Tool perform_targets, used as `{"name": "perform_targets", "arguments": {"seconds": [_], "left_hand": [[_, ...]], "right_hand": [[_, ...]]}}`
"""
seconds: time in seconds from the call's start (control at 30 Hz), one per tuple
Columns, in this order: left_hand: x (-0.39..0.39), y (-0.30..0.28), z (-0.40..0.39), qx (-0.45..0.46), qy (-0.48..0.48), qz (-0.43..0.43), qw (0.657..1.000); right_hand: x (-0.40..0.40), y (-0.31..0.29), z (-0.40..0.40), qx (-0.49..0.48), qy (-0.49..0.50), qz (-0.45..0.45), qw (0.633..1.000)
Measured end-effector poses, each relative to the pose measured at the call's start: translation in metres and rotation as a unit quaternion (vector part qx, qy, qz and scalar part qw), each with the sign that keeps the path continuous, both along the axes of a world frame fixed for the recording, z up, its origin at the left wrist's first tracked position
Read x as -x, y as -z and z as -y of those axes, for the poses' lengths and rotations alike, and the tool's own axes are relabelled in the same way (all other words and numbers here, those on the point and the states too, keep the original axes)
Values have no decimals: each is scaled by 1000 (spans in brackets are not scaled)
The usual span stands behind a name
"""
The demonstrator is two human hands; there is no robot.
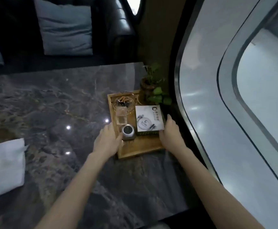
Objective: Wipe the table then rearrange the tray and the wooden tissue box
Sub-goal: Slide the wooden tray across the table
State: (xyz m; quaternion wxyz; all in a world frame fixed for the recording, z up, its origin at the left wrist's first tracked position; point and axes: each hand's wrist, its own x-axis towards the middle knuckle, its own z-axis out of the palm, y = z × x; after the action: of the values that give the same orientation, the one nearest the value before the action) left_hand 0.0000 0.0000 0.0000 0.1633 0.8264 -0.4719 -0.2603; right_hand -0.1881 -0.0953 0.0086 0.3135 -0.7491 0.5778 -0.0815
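A wooden tray [139,148] lies on the dark marble table [52,104] near its right edge. On it stand a glass ashtray with cigarette butts [122,102], a clear glass [122,119], a small round metal object [128,132] and a box with a white printed top [149,119]. My left hand [108,139] grips the tray's left rim beside the metal object. My right hand [169,131] holds the tray's right side, fingers up against the box. A white cloth [4,167] rests on the table at the far left.
A small potted plant [151,83] stands at the tray's far right corner. A curved window frame [201,113] runs close along the table's right edge. A dark sofa with blue-grey cushions [65,28] sits beyond the table.
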Motion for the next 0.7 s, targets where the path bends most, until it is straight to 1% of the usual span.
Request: {"name": "perform_targets", "arguments": {"seconds": [0.07, 0.2, 0.37, 0.5, 0.63, 0.7], "left_hand": [[11, 16, -7, -22, -5, 22, 999], [34, 45, -25, -28, -11, 12, 999], [43, 55, -29, 9, -68, 50, 996], [49, 53, -26, 10, -129, 55, 990], [51, 50, -25, 13, -144, 65, 987], [54, 51, -22, 24, -156, 32, 987]], "right_hand": [[5, 12, -8, -7, 65, 28, 997], [16, 43, -25, -45, 98, 40, 993], [18, 51, -25, 13, 112, 24, 993], [18, 49, -13, 33, 103, -25, 994], [15, 45, -7, 35, 85, -101, 991], [12, 41, -5, 24, 66, -149, 986]]}}
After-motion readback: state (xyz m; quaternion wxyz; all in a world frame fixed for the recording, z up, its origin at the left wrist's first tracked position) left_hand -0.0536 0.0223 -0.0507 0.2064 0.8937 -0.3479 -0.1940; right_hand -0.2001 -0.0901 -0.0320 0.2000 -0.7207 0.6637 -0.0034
